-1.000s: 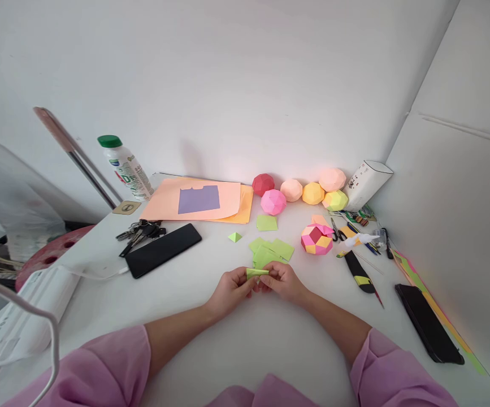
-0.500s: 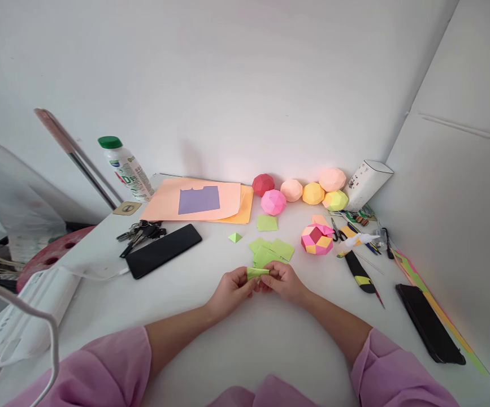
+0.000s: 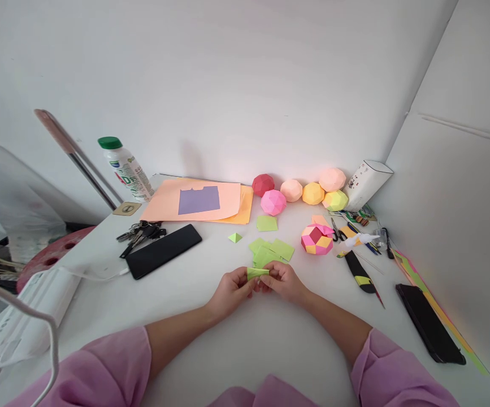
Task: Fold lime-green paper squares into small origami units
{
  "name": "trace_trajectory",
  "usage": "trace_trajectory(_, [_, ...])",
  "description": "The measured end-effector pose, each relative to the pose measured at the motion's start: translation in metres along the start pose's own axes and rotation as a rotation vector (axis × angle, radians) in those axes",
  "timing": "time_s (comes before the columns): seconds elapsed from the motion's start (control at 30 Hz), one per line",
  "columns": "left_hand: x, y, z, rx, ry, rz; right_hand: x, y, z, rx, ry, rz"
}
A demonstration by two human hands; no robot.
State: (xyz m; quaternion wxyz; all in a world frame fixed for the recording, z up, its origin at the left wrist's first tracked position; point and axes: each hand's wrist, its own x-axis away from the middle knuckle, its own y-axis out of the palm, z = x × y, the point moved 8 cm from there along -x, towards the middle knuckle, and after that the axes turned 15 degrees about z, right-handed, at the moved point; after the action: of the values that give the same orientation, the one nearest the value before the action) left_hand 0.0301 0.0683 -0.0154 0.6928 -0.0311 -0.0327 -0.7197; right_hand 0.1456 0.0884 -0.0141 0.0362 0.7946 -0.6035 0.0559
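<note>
Between my two hands is a small green paper piece, seemingly folded. My left hand pinches its left end, and my right hand grips its right end; some fingertips are hidden behind the paper. Just beyond my hands lie several loose green paper squares, overlapping. One more green square rests farther back. A small folded green pyramid stands to the left of the pile. On the right sits a faceted paper ball in pink, yellow and red.
Several faceted paper balls line the wall. Paper sheets, a bottle, keys and a black phone are on the left. A utility knife, a glue bottle and a black case lie right.
</note>
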Motion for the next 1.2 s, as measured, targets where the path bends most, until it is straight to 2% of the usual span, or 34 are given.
trace_trajectory(0.77, [-0.0009, 0.0001, -0.0007, -0.013, 0.005, -0.006, -0.0001, 0.0012, -0.0005, 0.004, 0.007, -0.009])
trace_trajectory(0.97, [-0.0006, -0.0036, 0.0043, -0.019, 0.043, 0.034, -0.0008, -0.0010, 0.0004, 0.024, -0.006, 0.016])
trace_trajectory(1.2, [-0.0017, -0.0033, 0.0038, 0.001, 0.023, 0.043, -0.0003, -0.0006, -0.0011, 0.018, -0.006, 0.013])
